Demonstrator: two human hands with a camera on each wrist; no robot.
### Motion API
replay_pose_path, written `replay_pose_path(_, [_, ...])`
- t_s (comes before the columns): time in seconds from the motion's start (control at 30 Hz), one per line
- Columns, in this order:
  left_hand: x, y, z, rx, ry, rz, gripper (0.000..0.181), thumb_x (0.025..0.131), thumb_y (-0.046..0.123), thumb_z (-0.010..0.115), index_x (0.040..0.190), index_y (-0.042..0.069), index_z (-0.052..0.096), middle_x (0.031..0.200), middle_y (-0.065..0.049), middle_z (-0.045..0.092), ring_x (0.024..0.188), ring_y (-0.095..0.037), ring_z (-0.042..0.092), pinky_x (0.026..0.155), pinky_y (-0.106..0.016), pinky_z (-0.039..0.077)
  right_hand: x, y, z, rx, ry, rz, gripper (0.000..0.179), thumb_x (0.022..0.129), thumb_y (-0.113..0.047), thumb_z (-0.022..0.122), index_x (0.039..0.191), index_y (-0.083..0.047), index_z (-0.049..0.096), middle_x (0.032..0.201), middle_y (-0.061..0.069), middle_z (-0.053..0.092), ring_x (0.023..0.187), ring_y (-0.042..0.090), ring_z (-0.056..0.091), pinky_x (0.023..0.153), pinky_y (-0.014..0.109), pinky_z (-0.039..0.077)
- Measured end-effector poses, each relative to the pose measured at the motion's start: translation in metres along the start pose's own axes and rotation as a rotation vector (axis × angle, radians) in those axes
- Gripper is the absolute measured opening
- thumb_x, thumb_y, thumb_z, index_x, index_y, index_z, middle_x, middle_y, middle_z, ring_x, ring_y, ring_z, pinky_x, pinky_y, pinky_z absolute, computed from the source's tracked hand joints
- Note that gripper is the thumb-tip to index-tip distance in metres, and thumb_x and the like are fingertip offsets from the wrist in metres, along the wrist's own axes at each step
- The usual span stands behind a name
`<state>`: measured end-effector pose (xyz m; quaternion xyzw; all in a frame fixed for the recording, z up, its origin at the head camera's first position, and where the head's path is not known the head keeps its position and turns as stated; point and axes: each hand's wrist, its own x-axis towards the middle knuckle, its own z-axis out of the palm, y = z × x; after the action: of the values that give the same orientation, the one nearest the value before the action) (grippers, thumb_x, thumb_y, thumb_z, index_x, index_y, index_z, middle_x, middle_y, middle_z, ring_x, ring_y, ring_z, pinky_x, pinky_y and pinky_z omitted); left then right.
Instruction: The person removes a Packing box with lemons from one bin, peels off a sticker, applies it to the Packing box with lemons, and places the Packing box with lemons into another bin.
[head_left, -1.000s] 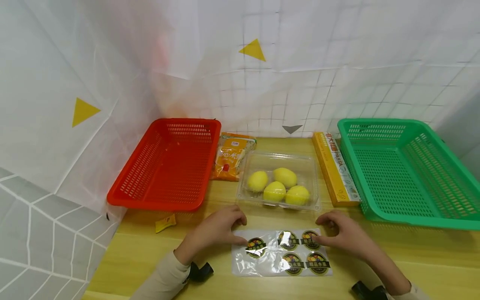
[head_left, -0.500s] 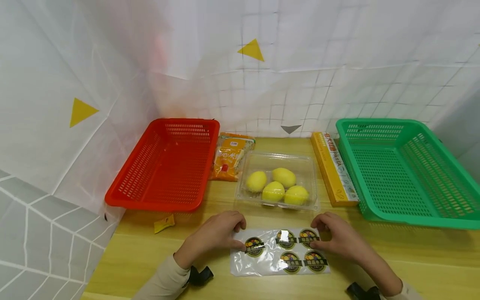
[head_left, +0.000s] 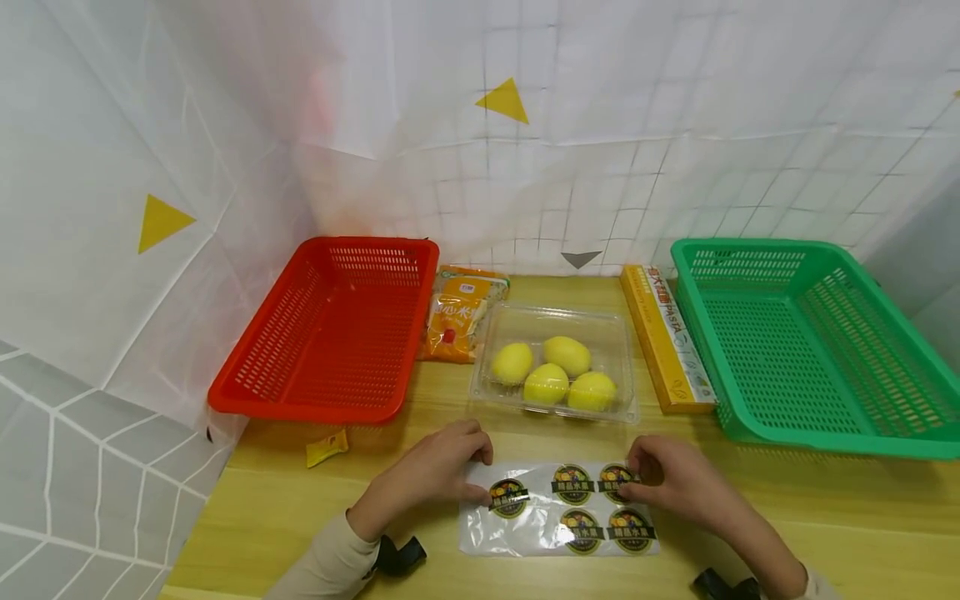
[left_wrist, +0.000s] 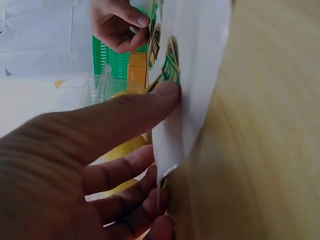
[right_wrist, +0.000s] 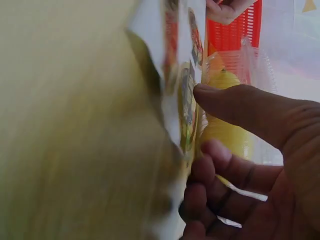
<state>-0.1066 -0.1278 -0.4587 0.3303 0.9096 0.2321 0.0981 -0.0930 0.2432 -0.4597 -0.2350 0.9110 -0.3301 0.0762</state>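
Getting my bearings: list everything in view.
sheet: 1, whitish, front centre
stickers: 5, dark, on sheet
container: 1, clear, beyond sheet
lemons: 4, yellow, in container
bag: 1, orange, beside container
box: 1, yellow/white, beside container
red basket: 1, left
green basket: 1, right
wrapper: 1, yellow, left front
triangles: 3 whole, yellow/grey, walls
table: 1, wooden, beneath
mounts: 2, black, wrists
sleeves: 2, beige, bottom
left hand: 1, sheet's left
right hand: 1, sheet's right
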Motion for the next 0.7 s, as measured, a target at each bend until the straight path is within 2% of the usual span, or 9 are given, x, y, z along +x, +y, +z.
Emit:
replay_pose_path(0.13, [0.001,0.000,0.002,-0.020,-0.004,0.033,0.039,0.076,0.027,0.095,0.098,0.017,0.064,0.094,0.009,0.055,0.087,-0.006,0.051,0.076,-0.022,0.047,-0.001,-0.005,0.004,0.088,-0.047,-0.046,0.021,0.089,-0.028,0.085,0.091,-0.018,0.066,0.074,-0.015,0.058,0.065,0.003,0.054,0.057,0.026,0.049])
replay_pose_path(0.33, [0.003,0.002,0.003,-0.077,-0.012,0.049,0.032,0.079,0.025,0.092,0.102,0.016,0.070,0.094,0.010,0.057,0.088,-0.005,0.054,0.079,-0.022,0.048,0.003,-0.016,0.022,0.268,-0.007,-0.140,0.011,0.095,-0.019,0.080,0.102,-0.014,0.072,0.084,-0.011,0.066,0.069,0.008,0.062,0.057,0.027,0.054])
replay_pose_path(0.47, [0.006,0.002,0.005,-0.190,-0.014,0.042,0.027,0.083,0.023,0.088,0.104,0.014,0.074,0.095,0.010,0.059,0.087,-0.005,0.055,0.080,-0.022,0.048,0.010,-0.027,0.037,0.372,-0.010,-0.164,0.014,0.096,-0.015,0.078,0.109,-0.011,0.073,0.092,-0.006,0.069,0.074,0.011,0.066,0.060,0.029,0.057])
replay_pose_path(0.7, [0.008,0.004,0.014,-0.418,0.017,0.021,0.019,0.089,0.017,0.082,0.104,0.013,0.072,0.097,0.007,0.063,0.090,-0.006,0.060,0.081,-0.023,0.053,0.023,-0.045,0.047,0.417,-0.053,-0.137,0.022,0.096,-0.011,0.076,0.117,-0.003,0.070,0.099,0.002,0.071,0.081,0.013,0.068,0.068,0.031,0.060])
